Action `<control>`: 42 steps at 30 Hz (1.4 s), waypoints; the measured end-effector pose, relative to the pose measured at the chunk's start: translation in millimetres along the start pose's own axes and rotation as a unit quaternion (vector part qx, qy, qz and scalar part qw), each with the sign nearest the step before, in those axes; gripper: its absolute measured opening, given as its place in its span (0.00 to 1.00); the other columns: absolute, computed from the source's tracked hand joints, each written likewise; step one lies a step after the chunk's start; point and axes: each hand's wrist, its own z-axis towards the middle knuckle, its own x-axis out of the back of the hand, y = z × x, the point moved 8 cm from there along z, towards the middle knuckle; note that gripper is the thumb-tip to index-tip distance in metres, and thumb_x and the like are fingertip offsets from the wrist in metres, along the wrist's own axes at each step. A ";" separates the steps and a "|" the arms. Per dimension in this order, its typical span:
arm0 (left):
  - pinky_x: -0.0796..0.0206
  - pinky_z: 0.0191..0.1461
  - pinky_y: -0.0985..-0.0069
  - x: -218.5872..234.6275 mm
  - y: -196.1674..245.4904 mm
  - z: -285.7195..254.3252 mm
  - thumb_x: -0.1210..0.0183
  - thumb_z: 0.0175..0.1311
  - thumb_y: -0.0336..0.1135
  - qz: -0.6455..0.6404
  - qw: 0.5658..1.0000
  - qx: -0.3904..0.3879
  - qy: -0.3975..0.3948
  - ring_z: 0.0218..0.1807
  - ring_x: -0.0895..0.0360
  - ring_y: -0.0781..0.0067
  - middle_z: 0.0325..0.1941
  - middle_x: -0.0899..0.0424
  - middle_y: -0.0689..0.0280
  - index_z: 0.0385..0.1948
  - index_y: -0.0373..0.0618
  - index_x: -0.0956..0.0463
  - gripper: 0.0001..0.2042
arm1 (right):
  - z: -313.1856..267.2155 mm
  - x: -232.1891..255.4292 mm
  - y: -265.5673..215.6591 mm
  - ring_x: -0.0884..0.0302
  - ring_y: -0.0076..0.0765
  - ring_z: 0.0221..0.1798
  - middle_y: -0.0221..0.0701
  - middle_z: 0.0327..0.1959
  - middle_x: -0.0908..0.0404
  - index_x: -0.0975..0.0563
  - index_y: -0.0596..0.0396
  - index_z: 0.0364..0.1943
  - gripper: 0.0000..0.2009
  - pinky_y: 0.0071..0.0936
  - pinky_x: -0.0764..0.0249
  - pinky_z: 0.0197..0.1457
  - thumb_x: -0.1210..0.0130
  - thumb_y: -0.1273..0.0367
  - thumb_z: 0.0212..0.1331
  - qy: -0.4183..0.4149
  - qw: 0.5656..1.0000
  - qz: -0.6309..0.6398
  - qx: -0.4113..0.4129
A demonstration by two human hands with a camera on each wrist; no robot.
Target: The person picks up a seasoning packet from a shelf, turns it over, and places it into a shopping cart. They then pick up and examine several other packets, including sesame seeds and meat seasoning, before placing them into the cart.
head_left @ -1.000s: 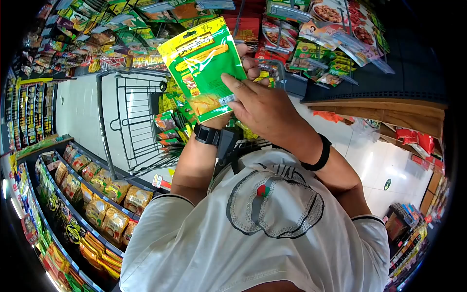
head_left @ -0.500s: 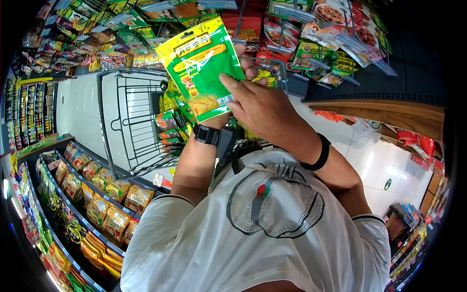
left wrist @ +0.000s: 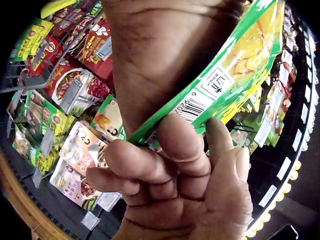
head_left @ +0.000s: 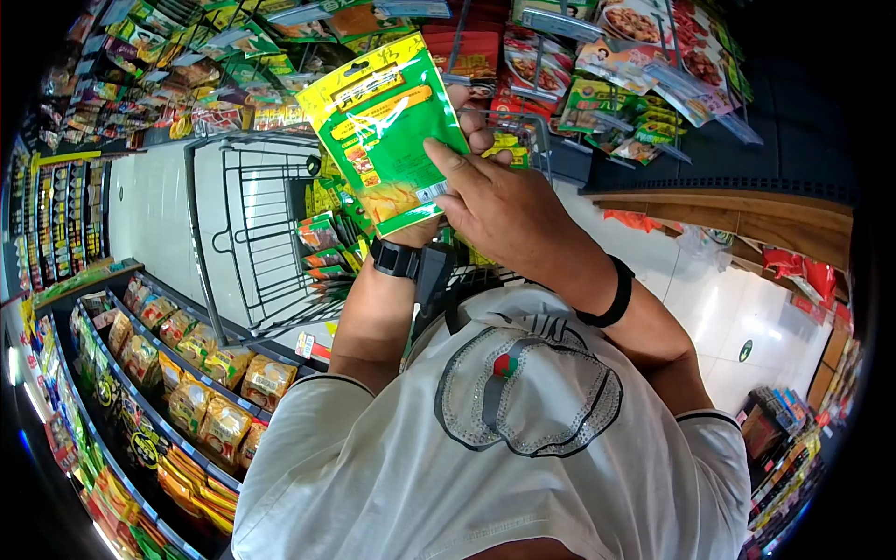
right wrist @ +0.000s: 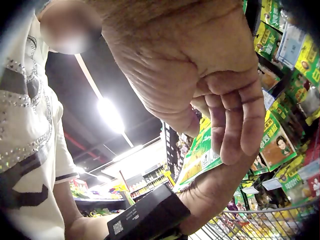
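Note:
A flat green and yellow food packet (head_left: 392,126) with a hang hole is held up, its printed back towards the head camera. My left hand (head_left: 478,126) holds it from behind; its fingertips show past the right edge and the rest is hidden. My right hand (head_left: 513,205) lies across the packet's lower right, index finger straight on the green face and thumb close to the barcode. In the left wrist view, the barcode (left wrist: 192,106) sits right by the right hand's fingers. The right wrist view shows that hand's other fingers (right wrist: 232,130) hanging relaxed.
A wire shopping cart (head_left: 229,238) with several packets (head_left: 322,247) in it stands ahead. Hanging packets (head_left: 541,70) fill the rack beyond. Shelves of bagged goods (head_left: 201,401) run along the left, and a wooden-edged shelf (head_left: 747,215) juts out at right.
The packet has shifted very slightly left in the head view. Both hands keep nearly the same pose, with the right index finger still on the packet.

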 end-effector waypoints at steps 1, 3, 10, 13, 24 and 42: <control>0.38 0.60 0.52 -0.1 -0.3 0.3 0.51 0.68 0.53 0.002 1.000 0.000 -0.001 0.47 0.30 0.65 0.44 0.29 0.63 0.60 0.46 0.31 0.26 | -0.1 -0.2 0.5 0.19 0.45 0.35 0.38 0.35 0.20 0.33 0.56 0.63 0.29 0.36 0.22 0.33 0.38 0.69 0.55 0.003 1.000 0.000 0.000; 0.38 0.60 0.52 0.1 -0.4 -0.1 0.50 0.68 0.53 0.008 1.000 -0.001 0.000 0.47 0.30 0.65 0.45 0.29 0.63 0.61 0.46 0.31 0.26 | -0.5 -0.1 1.4 0.19 0.45 0.35 0.37 0.35 0.20 0.34 0.56 0.63 0.30 0.36 0.22 0.34 0.38 0.69 0.55 0.002 1.000 0.001 -0.006; 0.38 0.63 0.49 -4.6 -2.5 0.3 0.50 0.68 0.53 -0.008 1.000 0.003 -0.026 0.48 0.30 0.65 0.45 0.29 0.62 0.62 0.44 0.32 0.27 | -3.1 0.4 4.7 0.19 0.43 0.34 0.35 0.32 0.20 0.35 0.58 0.64 0.30 0.36 0.22 0.34 0.38 0.70 0.55 -0.003 1.000 0.008 -0.024; 0.39 0.64 0.49 1.0 -3.1 1.6 0.50 0.68 0.53 -0.003 1.000 0.007 -0.021 0.48 0.31 0.65 0.46 0.29 0.62 0.62 0.44 0.32 0.27 | -3.7 2.1 4.8 0.19 0.42 0.33 0.35 0.32 0.20 0.35 0.59 0.64 0.30 0.35 0.22 0.33 0.38 0.70 0.56 0.004 1.000 0.007 -0.021; 0.38 0.62 0.49 -6.6 -5.4 1.5 0.50 0.68 0.53 0.011 1.000 0.009 -0.007 0.47 0.31 0.64 0.44 0.30 0.62 0.60 0.43 0.31 0.27 | -5.6 4.1 6.0 0.18 0.42 0.34 0.37 0.32 0.19 0.33 0.59 0.62 0.29 0.34 0.21 0.34 0.38 0.68 0.55 0.015 1.000 -0.010 -0.023; 0.29 0.51 0.50 12.5 -15.4 8.0 0.50 0.70 0.48 -0.025 0.998 0.010 0.052 0.43 0.26 0.62 0.39 0.26 0.61 0.55 0.44 0.30 0.20 | -9.1 3.1 10.5 0.18 0.43 0.35 0.40 0.35 0.20 0.33 0.61 0.61 0.29 0.35 0.21 0.32 0.38 0.66 0.56 0.016 0.999 -0.034 -0.035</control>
